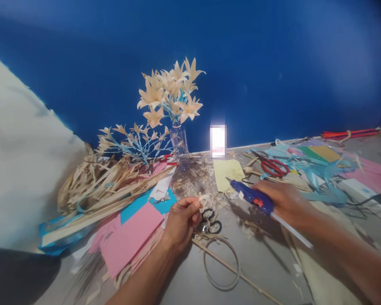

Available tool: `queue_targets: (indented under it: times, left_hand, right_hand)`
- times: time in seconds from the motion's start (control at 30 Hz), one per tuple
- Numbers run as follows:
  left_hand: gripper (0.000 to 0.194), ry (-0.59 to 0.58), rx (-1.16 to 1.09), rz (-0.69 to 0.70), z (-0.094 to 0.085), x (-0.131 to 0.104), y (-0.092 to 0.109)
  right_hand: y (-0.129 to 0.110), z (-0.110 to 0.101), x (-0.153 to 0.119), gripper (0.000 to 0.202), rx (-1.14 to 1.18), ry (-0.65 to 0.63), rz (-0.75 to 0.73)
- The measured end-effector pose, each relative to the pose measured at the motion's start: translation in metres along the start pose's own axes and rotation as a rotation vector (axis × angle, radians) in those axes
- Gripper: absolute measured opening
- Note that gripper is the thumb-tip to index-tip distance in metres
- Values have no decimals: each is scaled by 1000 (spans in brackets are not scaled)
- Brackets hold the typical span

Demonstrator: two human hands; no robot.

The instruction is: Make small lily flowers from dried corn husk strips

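Observation:
My left hand [181, 222] is closed in a pinch on a small pale dried-husk piece [204, 198] whose exact shape is hard to make out. My right hand [281, 199] grips a blue glue gun [249, 195], its nozzle pointing left over a yellow paper sheet [225, 173]. A white glue stick [292, 231] sticks out of the gun's back end. Just below my left fingers lie black-handled scissors [216, 227]. Nearer to me, a round ring [239, 264] lies with a thin stick [257, 289] across it.
Pale handmade flowers [155, 91] stand in a clear bottle [180, 148] before the blue wall. Dried husks [82, 192] and pink paper [130, 239] cover the left side. To the right are red-handled scissors [274, 167], blue ribbon [324, 176] and a white power strip [358, 192].

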State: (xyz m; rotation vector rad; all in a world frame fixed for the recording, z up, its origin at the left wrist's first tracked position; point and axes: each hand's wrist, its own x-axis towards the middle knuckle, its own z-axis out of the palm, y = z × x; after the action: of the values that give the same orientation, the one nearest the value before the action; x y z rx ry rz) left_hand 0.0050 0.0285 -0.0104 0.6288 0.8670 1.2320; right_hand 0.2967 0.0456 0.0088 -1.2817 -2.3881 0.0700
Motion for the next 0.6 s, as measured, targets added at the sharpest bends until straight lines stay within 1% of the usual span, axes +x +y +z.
queue_targets:
  times: [0.1, 0.17, 0.23, 0.3, 0.33, 0.37, 0.43, 0.47, 0.5, 0.53, 0.6]
  left_hand:
    - [34, 21, -24, -16, 0, 0, 1]
    - [34, 35, -35, -18, 0, 0, 1]
    - [34, 40, -41, -24, 1, 0, 1]
    - [33, 35, -45, -26, 1, 0, 0]
    - [33, 30, -48, -23, 1, 0, 0]
    - [32, 23, -51, -19, 2, 0, 0]
    - [31, 7, -63, -19, 2, -1, -1]
    - [31, 0, -73, -23, 3, -2, -1]
    - [31, -6, -84, -27, 3, -2, -1]
    - [31, -10, -97, -31, 4, -3, -1]
    - [30, -20, -116, -47, 4, -4, -1]
  right_hand:
    - [19, -7, -4, 18, -225, -160, 109]
    - [30, -6, -10, 22, -260, -243, 141]
    - [37, -6, -16, 38, -248, -294, 109]
    - [33, -9, -19, 53, -252, -289, 60]
    - [26, -10, -18, 52, -256, -258, 44]
    - [15, -12, -15, 45, -254, -210, 41]
    - [-18, -11, -5, 16, -167, -80, 39]
    - [-37, -8, 1, 9, -66, -16, 51]
    - [-57, -3, 9, 6, 56, 31, 68]
    - [-75, 4, 16, 15, 169, 65, 98]
    - [-103, 21, 29, 31, 309, 66, 156]
